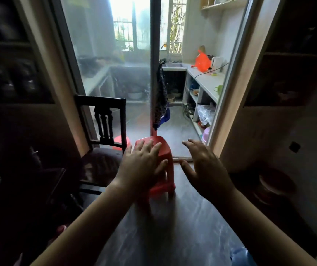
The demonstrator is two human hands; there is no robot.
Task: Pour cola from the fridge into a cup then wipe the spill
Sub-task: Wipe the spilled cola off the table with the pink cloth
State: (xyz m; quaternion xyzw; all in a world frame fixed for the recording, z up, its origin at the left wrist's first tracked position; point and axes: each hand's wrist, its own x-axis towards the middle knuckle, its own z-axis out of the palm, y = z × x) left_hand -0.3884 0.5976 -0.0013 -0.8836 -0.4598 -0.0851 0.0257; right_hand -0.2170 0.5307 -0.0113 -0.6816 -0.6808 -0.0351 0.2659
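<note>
A dark wooden chair (104,121) and red stool (161,162) stand on grey floor (173,237) before a sunlit glass door (106,64).

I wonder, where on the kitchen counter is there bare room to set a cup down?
The counter lies bare between the black cord and the green cup. Its far end is crowded with the orange bag and the kettle.

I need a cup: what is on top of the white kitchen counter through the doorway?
On the counter: an orange plastic bag, a white kettle, a dark cable, and a green cup at the near end. The door frame covers the rest.
</note>
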